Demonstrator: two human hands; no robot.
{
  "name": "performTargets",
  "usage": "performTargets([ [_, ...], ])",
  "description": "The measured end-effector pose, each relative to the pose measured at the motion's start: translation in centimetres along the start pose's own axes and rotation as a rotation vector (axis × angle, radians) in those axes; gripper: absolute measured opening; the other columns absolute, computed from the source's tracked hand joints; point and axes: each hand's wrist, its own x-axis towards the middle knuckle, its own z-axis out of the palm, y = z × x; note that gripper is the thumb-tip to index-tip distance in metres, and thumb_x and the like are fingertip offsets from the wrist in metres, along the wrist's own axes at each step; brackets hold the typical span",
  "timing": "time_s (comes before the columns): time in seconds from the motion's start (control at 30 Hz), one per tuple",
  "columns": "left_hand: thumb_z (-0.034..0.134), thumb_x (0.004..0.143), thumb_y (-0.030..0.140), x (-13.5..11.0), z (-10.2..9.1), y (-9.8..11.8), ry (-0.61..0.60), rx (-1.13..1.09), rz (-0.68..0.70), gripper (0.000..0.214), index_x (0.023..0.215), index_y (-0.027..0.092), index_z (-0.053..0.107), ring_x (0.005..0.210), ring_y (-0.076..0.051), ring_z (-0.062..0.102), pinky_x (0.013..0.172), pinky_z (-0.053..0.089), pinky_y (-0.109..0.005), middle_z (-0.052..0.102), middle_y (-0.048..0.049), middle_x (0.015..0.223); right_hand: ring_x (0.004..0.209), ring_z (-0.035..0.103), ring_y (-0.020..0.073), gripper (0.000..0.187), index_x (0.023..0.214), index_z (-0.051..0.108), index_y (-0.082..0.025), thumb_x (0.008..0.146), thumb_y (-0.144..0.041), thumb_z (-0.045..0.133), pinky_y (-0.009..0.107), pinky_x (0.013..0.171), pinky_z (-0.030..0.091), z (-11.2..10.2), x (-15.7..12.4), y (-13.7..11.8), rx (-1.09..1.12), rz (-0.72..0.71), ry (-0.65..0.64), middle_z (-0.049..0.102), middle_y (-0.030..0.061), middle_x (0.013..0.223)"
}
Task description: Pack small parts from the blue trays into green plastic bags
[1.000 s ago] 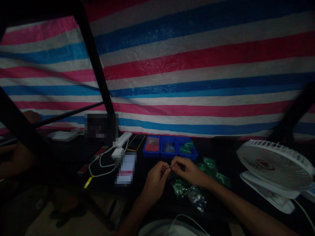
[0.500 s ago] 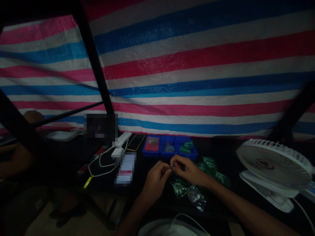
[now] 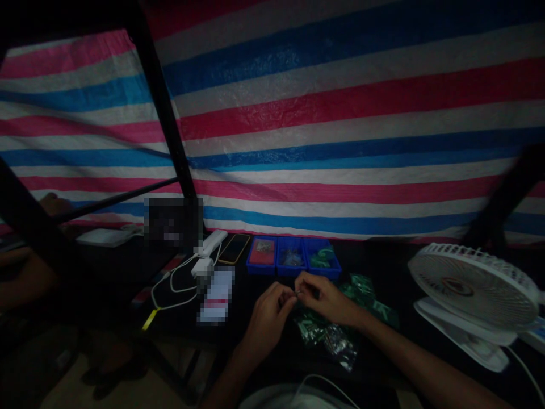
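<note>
Silver metal bit pinched by left hand and right hand fingers.

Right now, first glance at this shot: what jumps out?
The pink, blue and white striped tarp fills the upper view. At lower centre, the left hand and right hand pinch a tiny metal part above green packets, with a blue compartment tray just beyond them. On the right stands a white desk fan.
</note>
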Motion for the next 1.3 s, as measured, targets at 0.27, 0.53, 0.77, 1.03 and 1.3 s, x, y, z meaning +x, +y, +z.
performTargets([
  [0.27,0.059,0.101,0.029,0.11,-0.02,-0.02,0.009,-0.002,0.001,0.016,0.097,0.021,0.073,0.081,-0.018,0.063,0.074,0.045,-0.028,0.068,-0.0021,0.090,0.069,0.044,0.0139,0.008,0.093,0.062,-0.020,0.097,-0.026,0.062,0.025,0.063,0.034,0.10,0.08,0.24,-0.003,-0.012,0.008,0.049,-0.0040,0.075],
  [0.53,0.057,0.102,0.031,0.17,-0.10,-0.15,0.001,0.008,0.002,0.018,0.098,0.022,0.072,0.084,-0.020,0.064,0.077,0.046,-0.029,0.069,-0.0031,0.093,0.068,0.045,0.0139,0.012,0.094,0.063,-0.019,0.097,-0.030,0.062,0.025,0.063,0.033,-0.06,0.15,-0.47,-0.007,-0.003,0.010,0.050,-0.0039,0.074],
  [0.77,0.056,0.102,0.031,0.07,0.18,-0.42,0.028,0.004,0.017,0.018,0.098,0.023,0.071,0.082,-0.019,0.064,0.076,0.047,-0.029,0.069,-0.0027,0.091,0.070,0.046,0.0145,0.010,0.093,0.061,-0.020,0.098,-0.030,0.061,0.025,0.064,0.036,0.00,0.11,-0.08,0.016,-0.003,0.011,0.052,-0.0030,0.077],
  [1.03,0.051,0.104,0.035,0.02,0.03,-0.10,0.022,-0.056,-0.012,0.020,0.101,0.023,0.066,0.089,-0.022,0.069,0.081,0.051,-0.031,0.074,-0.0046,0.095,0.070,0.047,0.0142,0.005,0.094,0.058,-0.021,0.096,-0.025,0.061,0.025,0.064,0.037,0.00,0.05,-0.23,0.025,0.009,0.001,0.055,-0.0027,0.080],
  [1.3,0.050,0.105,0.035,0.07,0.30,-0.70,0.013,-0.022,-0.008,0.019,0.102,0.023,0.065,0.087,-0.020,0.070,0.081,0.050,-0.029,0.074,-0.0025,0.094,0.071,0.047,0.0146,0.007,0.092,0.057,-0.021,0.096,-0.026,0.061,0.025,0.066,0.037,-0.04,0.07,-0.12,0.017,-0.004,0.001,0.055,-0.0030,0.079],
])
